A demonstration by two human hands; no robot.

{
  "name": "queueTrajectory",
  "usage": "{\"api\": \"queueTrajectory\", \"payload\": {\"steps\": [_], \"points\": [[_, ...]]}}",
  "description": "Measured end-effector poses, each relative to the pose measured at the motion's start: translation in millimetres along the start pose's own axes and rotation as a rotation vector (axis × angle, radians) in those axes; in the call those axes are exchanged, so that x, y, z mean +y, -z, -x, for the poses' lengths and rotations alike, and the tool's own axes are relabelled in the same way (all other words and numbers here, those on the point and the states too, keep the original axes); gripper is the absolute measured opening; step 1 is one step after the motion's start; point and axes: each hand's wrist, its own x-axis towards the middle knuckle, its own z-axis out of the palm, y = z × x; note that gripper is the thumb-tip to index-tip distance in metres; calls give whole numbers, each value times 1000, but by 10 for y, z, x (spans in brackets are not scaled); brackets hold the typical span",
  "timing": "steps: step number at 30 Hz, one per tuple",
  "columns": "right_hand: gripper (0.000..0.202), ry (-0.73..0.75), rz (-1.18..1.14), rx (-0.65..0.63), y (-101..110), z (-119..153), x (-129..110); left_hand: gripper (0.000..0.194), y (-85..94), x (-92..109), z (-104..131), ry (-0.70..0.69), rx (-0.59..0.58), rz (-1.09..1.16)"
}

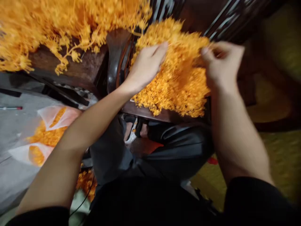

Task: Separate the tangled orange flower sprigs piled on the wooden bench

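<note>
A heap of orange branching sprigs, thin-stemmed with small frilly tips, covers a dark wooden seat in front of me. My left hand lies over the left part of this heap, fingers bent together and closed among the sprigs; its fingertips are partly hidden. At the heap's upper right edge my right hand is closed in a pinch, thumb against curled fingers, with orange sprigs at the tips. Motion blur makes the exact piece in each hand hard to make out.
A larger orange pile spills over a dark wooden surface at upper left. A curved wooden armrest stands between the heaps. Plastic bags with orange material and a pen-like stick lie on the grey floor.
</note>
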Motion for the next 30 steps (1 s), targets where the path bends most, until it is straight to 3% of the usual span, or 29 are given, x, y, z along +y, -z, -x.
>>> {"api": "queueTrajectory", "payload": {"steps": [1, 5, 9, 13, 20, 27, 30], "points": [[29, 23, -43, 84, -64, 67, -14, 47, -3, 22, 43, -25, -33, 18], [34, -57, -317, -20, -277, 160, 1, 46, -83, 25, 74, -127, -94, 107], [36, -155, -505, -128, -332, 163, -28, 44, -280, -80, -101, -232, -84, 98], [43, -183, -568, -153, -396, 221, -53, 47, -439, -228, -341, -261, -25, -65], [43, -181, -510, -110, -324, 214, -21, 44, -527, -196, -535, -192, -110, -123], [30, -126, -480, 126, -308, 55, 61, 44, -801, -72, -425, 17, -137, 5], [25, -59, -385, 205, -245, -102, 182, 47, -794, -54, -407, 85, -140, 18]]}}
